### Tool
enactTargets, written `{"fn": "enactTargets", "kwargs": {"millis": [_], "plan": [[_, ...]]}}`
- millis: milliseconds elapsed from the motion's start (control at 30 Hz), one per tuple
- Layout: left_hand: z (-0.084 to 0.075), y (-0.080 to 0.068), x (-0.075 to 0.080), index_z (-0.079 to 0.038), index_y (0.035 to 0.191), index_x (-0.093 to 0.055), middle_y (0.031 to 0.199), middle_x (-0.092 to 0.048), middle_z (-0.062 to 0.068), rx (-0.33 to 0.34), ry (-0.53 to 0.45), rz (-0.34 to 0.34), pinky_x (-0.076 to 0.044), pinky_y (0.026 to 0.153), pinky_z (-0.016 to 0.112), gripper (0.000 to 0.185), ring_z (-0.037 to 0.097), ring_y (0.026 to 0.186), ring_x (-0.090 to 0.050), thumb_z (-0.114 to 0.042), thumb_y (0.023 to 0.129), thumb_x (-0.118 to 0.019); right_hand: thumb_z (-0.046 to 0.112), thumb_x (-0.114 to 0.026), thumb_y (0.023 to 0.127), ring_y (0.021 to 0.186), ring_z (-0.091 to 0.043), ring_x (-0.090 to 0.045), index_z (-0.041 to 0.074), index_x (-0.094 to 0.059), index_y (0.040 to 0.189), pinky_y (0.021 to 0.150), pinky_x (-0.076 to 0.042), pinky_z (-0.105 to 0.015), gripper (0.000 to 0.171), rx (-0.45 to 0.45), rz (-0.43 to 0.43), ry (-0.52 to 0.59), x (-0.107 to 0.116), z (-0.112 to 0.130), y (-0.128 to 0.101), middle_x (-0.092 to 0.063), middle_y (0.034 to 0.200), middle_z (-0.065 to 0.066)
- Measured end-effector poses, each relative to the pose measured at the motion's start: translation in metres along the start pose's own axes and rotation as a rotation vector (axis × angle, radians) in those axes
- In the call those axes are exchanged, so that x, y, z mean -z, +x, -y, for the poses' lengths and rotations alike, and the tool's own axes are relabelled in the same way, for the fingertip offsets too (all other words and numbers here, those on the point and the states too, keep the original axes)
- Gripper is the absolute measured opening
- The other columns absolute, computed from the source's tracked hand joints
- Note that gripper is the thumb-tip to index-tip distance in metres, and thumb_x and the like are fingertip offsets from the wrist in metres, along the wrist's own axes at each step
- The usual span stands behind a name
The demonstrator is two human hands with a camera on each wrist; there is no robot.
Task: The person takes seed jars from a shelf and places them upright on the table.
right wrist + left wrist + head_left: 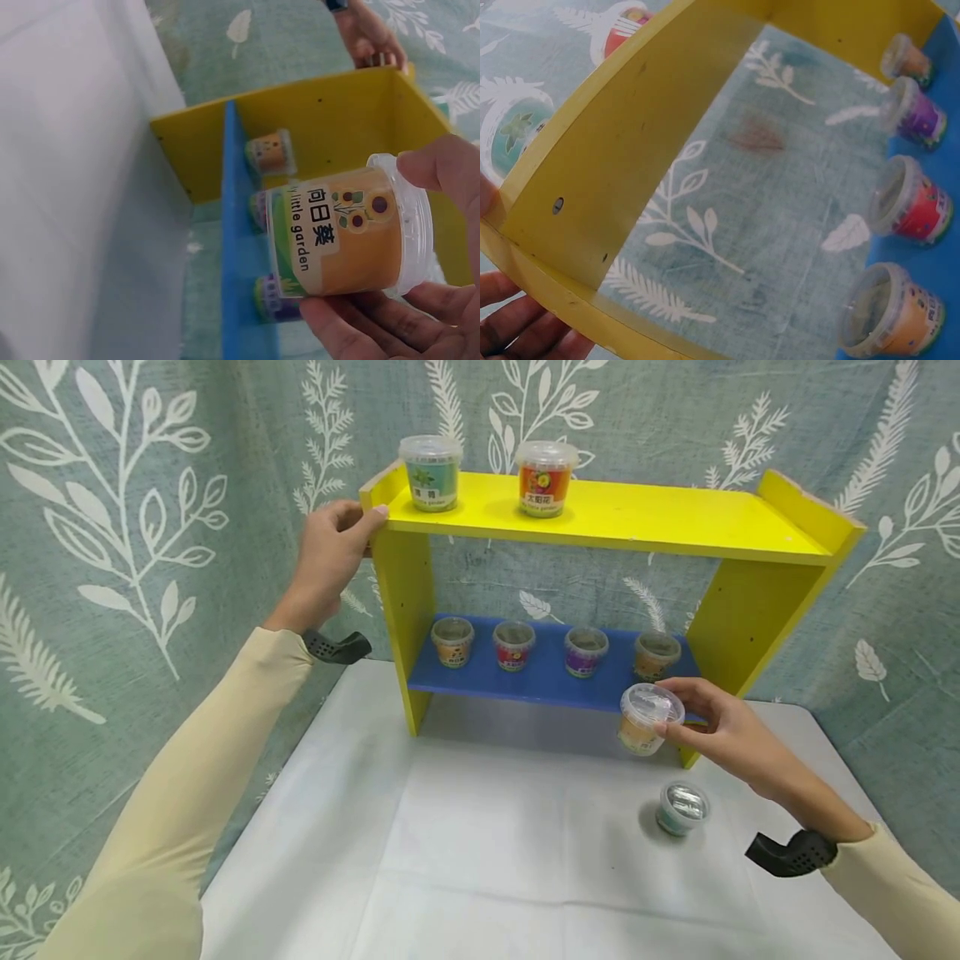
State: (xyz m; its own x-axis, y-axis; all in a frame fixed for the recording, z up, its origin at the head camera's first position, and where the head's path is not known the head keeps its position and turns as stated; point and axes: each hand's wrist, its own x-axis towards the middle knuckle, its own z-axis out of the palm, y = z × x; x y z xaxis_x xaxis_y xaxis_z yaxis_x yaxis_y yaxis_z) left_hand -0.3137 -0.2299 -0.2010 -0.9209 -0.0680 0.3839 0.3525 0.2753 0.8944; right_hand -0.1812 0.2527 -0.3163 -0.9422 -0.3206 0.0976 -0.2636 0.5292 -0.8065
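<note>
My right hand (723,727) holds a lidded plastic cup (641,727) in front of the lower shelf's right end, above the table. In the right wrist view the cup (349,232) shows an orange label with sunflowers and "little garden"; thumb at the lid, fingers round the body. My left hand (330,556) grips the upper left corner of a yellow and blue shelf unit (645,518), thumb on the front edge. A green-labelled cup (430,477) and a red-orange one (545,481) stand on its top board. Several cups line the blue board (480,685), including a purple-labelled cup (585,653).
A cup with a silvery top (683,808) stands on the white-covered table (480,843), below and in front of my right hand. Behind the unit hangs a green leaf-patterned cloth (247,460). The unit's right side panel (750,618) stands beside the right hand.
</note>
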Motion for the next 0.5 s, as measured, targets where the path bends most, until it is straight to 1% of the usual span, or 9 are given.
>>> {"fn": "enactTargets", "kwargs": {"millis": [67, 200, 400, 500], "plan": [[0.0, -0.001, 0.002, -0.01, 0.126, -0.066, 0.115, -0.064, 0.004, 0.005, -0.001, -0.003, -0.052, 0.092, 0.031, 0.043, 0.02, 0.103, -0.063, -0.043, 0.099, -0.068, 0.028, -0.072, 0.099, 0.133, -0.037, -0.052, 0.011, -0.046, 0.149, 0.088, -0.054, -0.019, 0.059, -0.009, 0.011, 0.01, -0.004, -0.004, 0.0, -0.055, 0.14, -0.012], [0.0, -0.002, 0.005, -0.009, 0.126, -0.067, 0.115, -0.065, 0.004, 0.005, 0.001, -0.01, -0.052, 0.091, 0.031, 0.044, 0.02, 0.102, -0.063, -0.043, 0.099, -0.068, 0.031, -0.073, 0.099, 0.131, -0.035, -0.055, 0.011, -0.046, 0.148, 0.087, -0.056, -0.022, 0.059, -0.017, 0.026, 0.011, -0.011, -0.011, 0.001, -0.056, 0.139, -0.011], [-0.002, -0.001, 0.002, -0.01, 0.132, -0.065, 0.119, -0.064, 0.003, 0.021, 0.016, 0.003, -0.052, 0.093, 0.032, 0.048, 0.02, 0.105, -0.062, -0.045, 0.099, -0.067, 0.033, -0.073, 0.098, 0.122, -0.019, -0.06, 0.011, -0.046, 0.146, 0.087, -0.056, -0.023, 0.059, -0.034, 0.022, -0.011, -0.018, -0.021, -0.003, -0.058, 0.134, -0.009], [-0.002, -0.002, 0.002, -0.01, 0.132, -0.065, 0.119, -0.064, 0.003, 0.023, 0.031, -0.007, -0.052, 0.093, 0.032, 0.048, 0.02, 0.105, -0.062, -0.045, 0.099, -0.067, 0.032, -0.073, 0.098, 0.119, -0.012, -0.061, 0.01, -0.046, 0.146, 0.087, -0.057, -0.024, 0.059, -0.032, 0.025, -0.004, -0.021, -0.023, -0.004, -0.058, 0.133, -0.011]]}}
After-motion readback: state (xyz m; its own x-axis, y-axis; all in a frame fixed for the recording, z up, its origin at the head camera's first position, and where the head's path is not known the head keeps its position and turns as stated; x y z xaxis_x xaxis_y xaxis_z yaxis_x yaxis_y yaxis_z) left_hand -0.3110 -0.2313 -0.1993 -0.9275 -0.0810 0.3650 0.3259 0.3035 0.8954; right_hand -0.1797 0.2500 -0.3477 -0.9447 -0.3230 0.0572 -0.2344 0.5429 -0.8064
